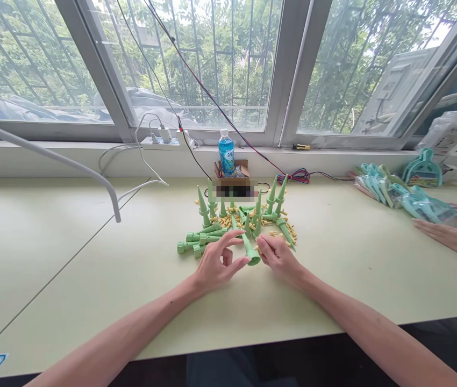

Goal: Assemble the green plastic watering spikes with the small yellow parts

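Note:
Between the thumb and fingers of my left hand (217, 264) is a green plastic watering spike (249, 248), its wide open end tilted toward me. Close by on its right side, my right hand (280, 258) is closed in a pinch on a small yellow peg (257, 248), mostly hidden by the fingers. Just beyond my hands, several green spikes stand upright, such as one spike (203, 207). More lie flat at the left, among them a capped spike (211, 237). Loose yellow pegs (223, 221) are heaped among them.
Behind the pile a small cardboard box (244, 167) sits with a bottle of blue liquid (226, 154). Coiled cables (299, 176) lie to its right. Bagged plastic clips (422, 203) are at the far right, beside another person's hands (450, 236). A white tube (71, 153) arches over the left side.

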`<action>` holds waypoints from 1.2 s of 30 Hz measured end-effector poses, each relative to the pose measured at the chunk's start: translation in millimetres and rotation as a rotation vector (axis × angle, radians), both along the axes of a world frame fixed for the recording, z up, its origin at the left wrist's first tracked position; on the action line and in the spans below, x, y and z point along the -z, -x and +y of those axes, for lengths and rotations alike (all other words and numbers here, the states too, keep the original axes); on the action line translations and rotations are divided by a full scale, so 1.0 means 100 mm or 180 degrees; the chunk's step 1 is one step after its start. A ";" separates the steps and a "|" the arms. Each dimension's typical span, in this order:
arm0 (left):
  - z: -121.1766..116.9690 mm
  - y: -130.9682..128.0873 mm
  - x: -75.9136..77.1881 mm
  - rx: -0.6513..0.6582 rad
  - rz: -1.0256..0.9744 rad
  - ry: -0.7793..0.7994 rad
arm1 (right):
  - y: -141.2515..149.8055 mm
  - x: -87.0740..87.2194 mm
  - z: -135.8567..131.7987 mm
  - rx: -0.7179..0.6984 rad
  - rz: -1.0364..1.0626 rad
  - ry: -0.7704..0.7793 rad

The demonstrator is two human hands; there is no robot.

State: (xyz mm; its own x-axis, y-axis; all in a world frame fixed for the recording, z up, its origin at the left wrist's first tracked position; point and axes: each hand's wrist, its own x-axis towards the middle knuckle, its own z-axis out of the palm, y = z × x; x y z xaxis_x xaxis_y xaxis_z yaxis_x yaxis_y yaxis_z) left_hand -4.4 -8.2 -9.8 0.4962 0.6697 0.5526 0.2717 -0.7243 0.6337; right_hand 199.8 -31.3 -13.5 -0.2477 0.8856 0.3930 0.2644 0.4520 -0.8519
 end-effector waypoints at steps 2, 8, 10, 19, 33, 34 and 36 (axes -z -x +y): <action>0.00 -0.01 0.00 -0.0010 -0.0048 -0.0010 | 0.00 -0.01 0.00 0.0081 -0.0040 -0.0005; -0.03 -0.05 0.00 0.0008 -0.0061 0.0012 | 0.02 0.01 0.02 0.0205 -0.0089 0.0004; -0.04 -0.06 0.00 0.0050 -0.0081 -0.0005 | 0.02 0.02 0.03 0.0215 -0.0086 0.0000; -0.03 -0.08 0.08 0.0152 -0.0091 -0.0231 | 0.01 0.04 0.06 0.0269 -0.0170 -0.0042; -0.04 -0.12 0.12 0.0284 0.0134 -0.0906 | 0.03 0.03 0.06 0.0315 -0.0098 -0.0050; -0.05 -0.13 0.11 0.0252 0.0099 -0.0882 | 0.03 0.03 0.06 0.0329 -0.0100 -0.0046; -0.07 -0.13 0.09 0.0134 0.0079 -0.0807 | 0.03 0.03 0.06 0.0379 -0.0115 -0.0039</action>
State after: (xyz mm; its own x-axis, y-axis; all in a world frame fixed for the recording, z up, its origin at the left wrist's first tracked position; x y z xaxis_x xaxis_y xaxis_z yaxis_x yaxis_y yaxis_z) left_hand 8.5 -14.9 -19.0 0.5360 0.4898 0.6876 0.2512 -0.8701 0.4240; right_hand 196.8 -25.5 -17.0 -0.1552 0.9048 0.3966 0.3473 0.4258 -0.8355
